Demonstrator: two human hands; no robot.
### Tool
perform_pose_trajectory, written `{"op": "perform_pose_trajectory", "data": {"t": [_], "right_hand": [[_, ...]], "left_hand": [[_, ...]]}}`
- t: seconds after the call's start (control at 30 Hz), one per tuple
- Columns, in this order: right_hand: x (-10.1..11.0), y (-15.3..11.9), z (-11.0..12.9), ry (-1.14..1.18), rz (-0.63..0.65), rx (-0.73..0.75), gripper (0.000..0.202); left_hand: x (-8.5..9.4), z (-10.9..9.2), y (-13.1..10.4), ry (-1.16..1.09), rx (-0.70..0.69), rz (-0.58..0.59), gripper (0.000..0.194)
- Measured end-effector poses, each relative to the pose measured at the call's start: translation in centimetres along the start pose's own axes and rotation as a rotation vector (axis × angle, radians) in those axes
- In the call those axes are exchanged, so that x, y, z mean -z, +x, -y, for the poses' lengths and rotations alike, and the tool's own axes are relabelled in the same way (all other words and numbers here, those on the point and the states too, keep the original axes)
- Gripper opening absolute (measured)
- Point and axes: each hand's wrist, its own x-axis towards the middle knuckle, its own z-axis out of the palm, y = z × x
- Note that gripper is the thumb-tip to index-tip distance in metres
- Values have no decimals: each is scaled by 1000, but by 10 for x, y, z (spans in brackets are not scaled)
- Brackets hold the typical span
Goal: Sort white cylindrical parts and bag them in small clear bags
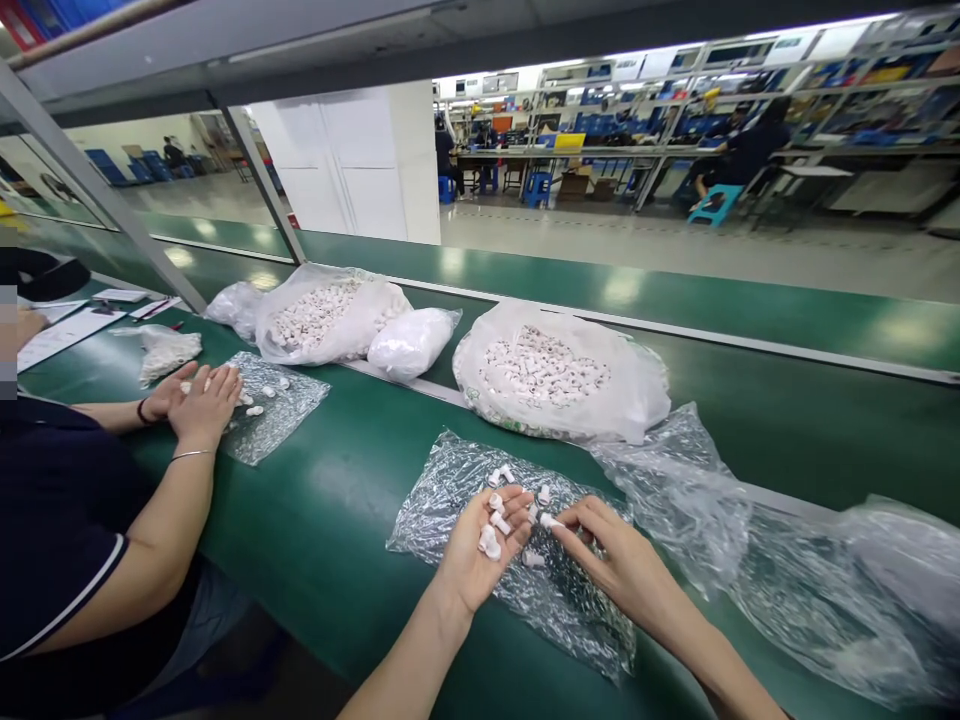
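Several small white parts (490,542) rest in my left hand (480,545), which is turned palm up with its fingers curled around them. Between the thumb and index finger of my right hand (600,545) is one white part (550,521), just right of my left fingertips. Under both hands lies a clear crinkled plastic bag (427,500) on the green table (322,520). More loose white parts (533,559) are on this bag, behind and between my hands. Beyond them, a large open bag of white parts (547,370) stands full.
On the left, a co-worker's hands (202,400) are over another clear bag (289,400) with white parts. Filled bags (322,315) stand behind it. Crumpled clear plastic (817,590) covers the right side. A metal frame post (105,185) rises at the left.
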Motion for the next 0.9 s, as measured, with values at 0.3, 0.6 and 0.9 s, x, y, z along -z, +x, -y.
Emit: {"op": "perform_pose_trajectory", "data": {"t": [0.3, 0.6, 0.9], "right_hand": [[-10, -1, 10, 229, 21, 22, 24], [18, 2, 12, 500, 141, -157, 38], [8, 1, -17, 24, 100, -127, 33]], "left_hand": [[5, 22, -8, 492, 106, 157, 36], [9, 6, -1, 111, 184, 220, 39], [-3, 3, -8, -148, 63, 129, 45]]}}
